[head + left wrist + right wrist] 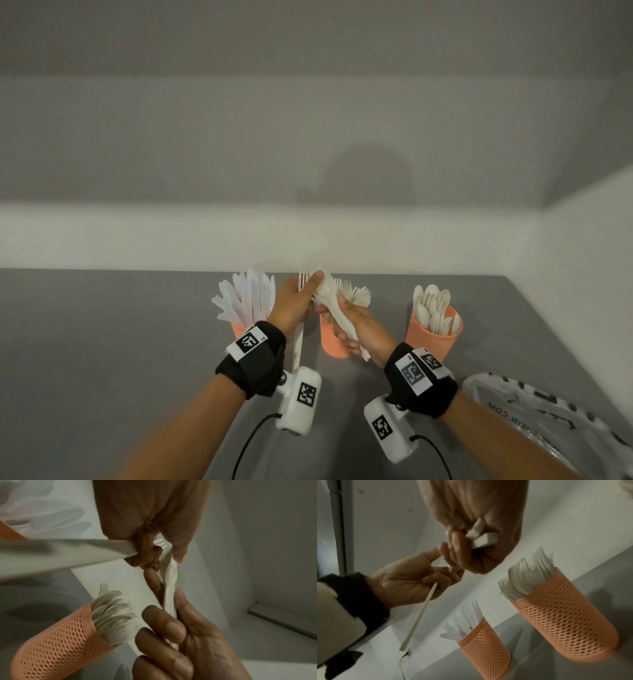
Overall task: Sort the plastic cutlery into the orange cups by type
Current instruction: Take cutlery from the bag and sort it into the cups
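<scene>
Left hand pinches one fork; right hand grips a cutlery bunch, apparently spoons, above the middle cup.

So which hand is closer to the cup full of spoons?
The right hand. It holds a bundle of cutlery above the middle cup, just left of the spoon cup. The left hand is farther away, between the knife cup and the middle cup.
</scene>
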Tool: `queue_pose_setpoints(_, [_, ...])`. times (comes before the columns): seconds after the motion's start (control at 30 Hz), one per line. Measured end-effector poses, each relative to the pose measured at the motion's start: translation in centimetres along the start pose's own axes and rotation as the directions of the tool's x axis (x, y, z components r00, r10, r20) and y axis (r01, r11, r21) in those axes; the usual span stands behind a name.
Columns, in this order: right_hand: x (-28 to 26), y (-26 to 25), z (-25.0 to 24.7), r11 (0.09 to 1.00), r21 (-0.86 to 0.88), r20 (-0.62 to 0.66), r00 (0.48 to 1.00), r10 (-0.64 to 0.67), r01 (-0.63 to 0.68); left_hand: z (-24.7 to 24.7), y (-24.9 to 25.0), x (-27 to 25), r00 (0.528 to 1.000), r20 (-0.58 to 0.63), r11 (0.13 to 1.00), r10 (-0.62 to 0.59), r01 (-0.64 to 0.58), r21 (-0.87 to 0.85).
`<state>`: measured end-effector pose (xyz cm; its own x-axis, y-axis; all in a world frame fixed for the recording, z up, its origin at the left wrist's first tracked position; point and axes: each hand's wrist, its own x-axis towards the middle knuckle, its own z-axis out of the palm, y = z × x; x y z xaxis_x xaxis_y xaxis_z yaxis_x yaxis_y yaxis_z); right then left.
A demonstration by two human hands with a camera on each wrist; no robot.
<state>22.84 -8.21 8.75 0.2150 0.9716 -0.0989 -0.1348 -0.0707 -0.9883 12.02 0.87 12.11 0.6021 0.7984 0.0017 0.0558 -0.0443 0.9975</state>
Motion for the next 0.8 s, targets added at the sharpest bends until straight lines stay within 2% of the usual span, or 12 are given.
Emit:
queue_pose_setpoints(0.1, [-0.4,0.0,-0.9,1.000,0.009,-0.010,1.000,0.022,-0.022,0.8,0.3,0.1,1.000,0.020,1.000,0.021,-0.021,-0.001])
queue_pose_setpoints(0.23, [-0.9,-0.4,-1.7,0.999,-0.012,-0.072,0.997,0.030,-0.031,2.1,0.2,1.1,0.997,0.008,0.984,0.081,-0.082,0.159])
queue_pose_setpoints(0.4, [-2.0,-2.4,-3.3,0.961,-0.253,-0.109,0.984,-0.139,0.108,4.9,1.0,1.0,0.976,0.074,0.921,0.204,-0.217,0.324])
queue_pose_setpoints(0.5, [-2.6,-3.3,-5.4,0.942,-0.320,-0.186,0.968,-0.170,0.103,6.5,1.7,0.8,0.962,0.174,0.928,0.209,-0.251,0.276])
queue_pose_setpoints(0.57, [-3.2,-3.8,-6.7,0.928,-0.361,-0.242,0.952,-0.187,0.090,7.2,2.3,0.9,0.964,0.187,0.947,0.187,-0.228,0.228])
queue_pose_setpoints(0.63, [-3.8,-4.7,-8.3,0.912,-0.401,-0.356,0.904,-0.236,0.080,7.4,3.0,1.4,0.981,0.136,0.984,0.139,-0.152,0.088])
queue_pose_setpoints(0.7, [-4.4,-5.8,-10.4,0.897,-0.431,-0.489,0.810,-0.322,0.096,6.9,3.7,2.2,0.987,0.076,0.990,0.144,-0.142,-0.026])
queue_pose_setpoints(0.77, [-5.2,-7.2,-12.5,0.888,-0.441,-0.589,0.706,-0.394,0.128,5.7,4.1,3.2,0.963,-0.013,0.962,0.270,-0.269,0.052])
queue_pose_setpoints(0.8, [-5.5,-7.8,-13.6,0.877,-0.466,-0.624,0.659,-0.421,0.119,5.1,4.2,3.6,0.931,-0.053,0.926,0.360,-0.350,0.139])
